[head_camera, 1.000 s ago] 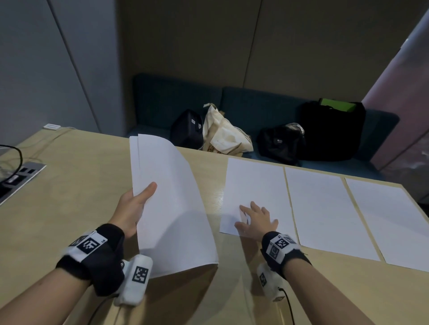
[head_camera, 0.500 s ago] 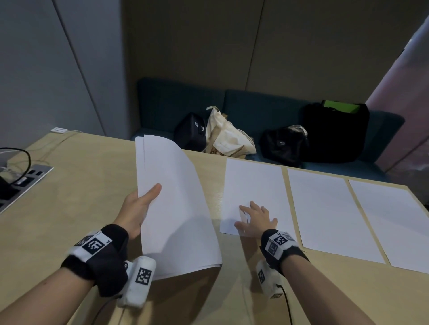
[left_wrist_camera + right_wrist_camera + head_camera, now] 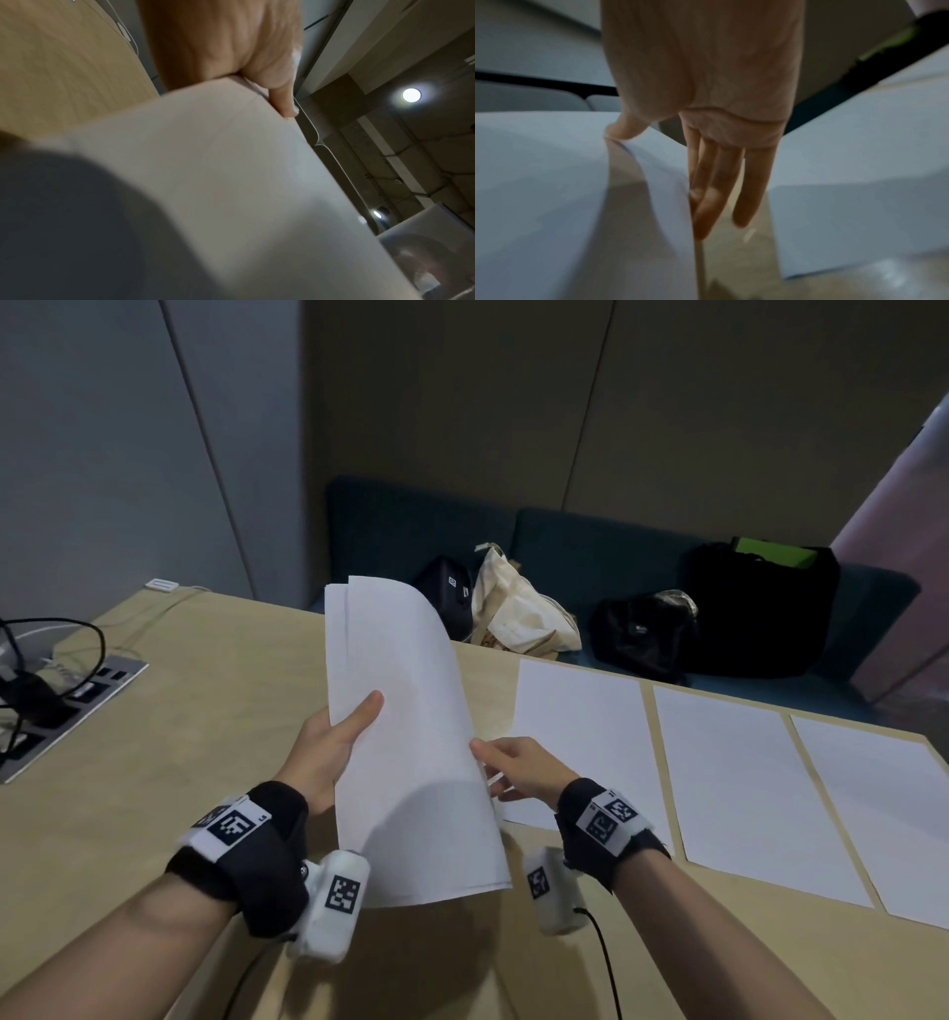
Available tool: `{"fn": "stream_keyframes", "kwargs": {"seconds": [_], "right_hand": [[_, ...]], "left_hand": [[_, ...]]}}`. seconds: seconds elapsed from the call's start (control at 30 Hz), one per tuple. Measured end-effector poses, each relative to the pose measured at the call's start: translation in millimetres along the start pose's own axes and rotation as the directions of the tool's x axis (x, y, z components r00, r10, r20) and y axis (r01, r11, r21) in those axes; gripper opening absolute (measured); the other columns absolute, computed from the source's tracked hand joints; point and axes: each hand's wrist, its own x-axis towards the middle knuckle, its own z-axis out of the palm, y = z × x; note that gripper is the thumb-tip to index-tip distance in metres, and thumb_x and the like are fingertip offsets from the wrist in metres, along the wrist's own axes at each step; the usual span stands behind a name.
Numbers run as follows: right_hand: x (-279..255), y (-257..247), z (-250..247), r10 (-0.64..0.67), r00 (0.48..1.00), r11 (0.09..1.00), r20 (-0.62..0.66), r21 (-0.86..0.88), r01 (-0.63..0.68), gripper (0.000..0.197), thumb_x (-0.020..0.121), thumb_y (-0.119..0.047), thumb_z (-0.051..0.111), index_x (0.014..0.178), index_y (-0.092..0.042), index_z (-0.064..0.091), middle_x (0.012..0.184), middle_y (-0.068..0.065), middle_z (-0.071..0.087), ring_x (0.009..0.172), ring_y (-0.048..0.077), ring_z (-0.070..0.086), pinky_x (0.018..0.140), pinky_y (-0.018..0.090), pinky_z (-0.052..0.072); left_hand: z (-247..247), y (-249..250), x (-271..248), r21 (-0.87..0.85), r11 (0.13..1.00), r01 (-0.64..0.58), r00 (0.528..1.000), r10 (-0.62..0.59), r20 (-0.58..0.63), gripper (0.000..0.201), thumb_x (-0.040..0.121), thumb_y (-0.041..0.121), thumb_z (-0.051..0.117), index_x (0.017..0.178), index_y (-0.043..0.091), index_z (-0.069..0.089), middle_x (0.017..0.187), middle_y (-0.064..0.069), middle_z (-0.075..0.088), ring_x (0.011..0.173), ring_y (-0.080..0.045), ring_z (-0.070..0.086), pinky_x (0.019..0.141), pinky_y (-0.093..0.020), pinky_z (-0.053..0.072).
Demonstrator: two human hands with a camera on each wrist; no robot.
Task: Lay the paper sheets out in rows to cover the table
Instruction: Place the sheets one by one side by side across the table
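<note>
Wooden table [image 3: 205, 762] bears three paper sheets [image 3: 729, 778].

Head camera looks forward and down over the table [image 3: 154, 762] from above both wrists. Each wrist camera sits close behind its hand, looking along the fingers. All three views share the held paper stack [image 3: 411, 752].

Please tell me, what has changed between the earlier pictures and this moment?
The right hand left the nearest laid sheet, where it pressed flat, and moved left to the paper stack; thumb and fingers now take the stack's right edge. The left hand holds the stack as before. The three sheets on the table stayed in place.
</note>
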Motion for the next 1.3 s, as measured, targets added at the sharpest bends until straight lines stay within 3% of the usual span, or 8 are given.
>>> {"fn": "stream_keyframes", "kwargs": {"seconds": [0.13, 0.33, 0.47, 0.57, 0.7, 0.9, 1.17, 1.3], "right_hand": [[7, 3, 7, 0.004, 0.997, 0.970, -0.075, 0.243, 0.014, 0.046, 0.079, -0.027, 0.072, 0.114, 0.000, 0.058, 0.091, 0.011, 0.064, 0.068, 0.015, 0.059, 0.068, 0.025, 0.052], [8, -3, -2, -0.053, 0.911, 0.941, -0.410, 0.285, 0.183, 0.017, 0.074, -0.003, 0.075, 0.071, -0.011, 0.061, 0.069, 0.002, 0.062, 0.061, 0.010, 0.056, 0.048, 0.011, 0.046], [17, -13, 1, -0.066, 0.888, 0.941, -0.455, 0.268, 0.208, 0.017, 0.078, -0.003, 0.071, 0.071, -0.011, 0.058, 0.068, 0.003, 0.060, 0.058, 0.012, 0.053, 0.049, 0.016, 0.045], [35, -17, 6, -0.030, 0.830, 0.946, -0.557, 0.251, 0.203, 0.011, 0.080, -0.003, 0.067, 0.086, -0.007, 0.059, 0.072, 0.006, 0.060, 0.064, 0.022, 0.057, 0.060, 0.030, 0.049], [58, -14, 21, -0.052, 0.737, 0.975, -0.674, 0.124, 0.183, 0.013, 0.086, 0.001, 0.053, 0.091, -0.011, 0.055, 0.075, 0.006, 0.055, 0.072, 0.025, 0.055, 0.057, 0.023, 0.044], [90, -3, 44, -0.103, 0.823, 0.969, -0.559, -0.244, -0.045, 0.035, 0.087, 0.010, 0.041, 0.116, 0.003, 0.059, 0.123, 0.021, 0.058, 0.113, 0.033, 0.056, 0.095, 0.033, 0.044], [97, -9, 57, 0.012, 0.846, 0.768, -0.533, -0.537, -0.349, 0.031, 0.091, -0.017, 0.050, 0.119, -0.003, 0.052, 0.136, 0.017, 0.035, 0.121, 0.037, 0.039, 0.103, 0.041, 0.034], [95, -17, 65, -0.168, 0.952, 0.634, -0.257, -0.767, -0.095, 0.044, 0.094, -0.027, 0.044, 0.136, -0.019, 0.042, 0.149, 0.012, 0.024, 0.133, 0.032, 0.030, 0.109, 0.043, 0.026]], "left_hand": [[-10, 5, -1, -0.041, 0.999, -0.020, 0.999, 0.019, -0.036, 0.026, 0.090, 0.028, 0.056, 0.110, 0.014, 0.062, 0.108, -0.002, 0.069, 0.093, -0.019, 0.066, 0.072, -0.029, 0.056], [-33, 6, 1, 0.014, 1.000, -0.023, 0.990, 0.025, -0.136, 0.037, 0.090, 0.029, 0.056, 0.120, 0.007, 0.059, 0.113, -0.007, 0.067, 0.094, -0.020, 0.065, 0.081, -0.033, 0.051], [-49, 13, -1, -0.007, 1.000, -0.007, 0.983, 0.005, -0.183, 0.045, 0.092, 0.035, 0.053, 0.127, 0.007, 0.055, 0.120, -0.007, 0.065, 0.108, -0.025, 0.062, 0.091, -0.038, 0.048], [-66, 28, -3, -0.036, 0.998, -0.042, 0.974, 0.033, -0.224, 0.041, 0.093, 0.032, 0.051, 0.125, 0.006, 0.054, 0.109, -0.003, 0.066, 0.095, -0.019, 0.063, 0.078, -0.033, 0.050], [-98, 45, -8, -0.054, 0.995, -0.080, 0.961, 0.063, -0.270, 0.040, 0.093, 0.030, 0.052, 0.123, 0.004, 0.055, 0.103, -0.002, 0.066, 0.088, -0.017, 0.063, 0.074, -0.030, 0.049], [-132, 47, -12, -0.045, 0.996, -0.075, 0.953, 0.058, -0.298, 0.043, 0.093, 0.031, 0.052, 0.127, 0.005, 0.055, 0.117, -0.006, 0.065, 0.091, -0.018, 0.064, 0.074, -0.032, 0.049], [-138, 42, -2, -0.051, 0.998, -0.045, 0.962, 0.030, -0.273, 0.042, 0.093, 0.028, 0.051, 0.127, 0.003, 0.055, 0.115, -0.008, 0.066, 0.093, -0.021, 0.064, 0.076, -0.033, 0.050], [-134, 41, 7, -0.057, 0.998, -0.041, 0.966, 0.025, -0.259, 0.035, 0.094, 0.029, 0.051, 0.120, 0.006, 0.058, 0.105, -0.003, 0.068, 0.086, -0.017, 0.067, 0.073, -0.031, 0.050]]}}
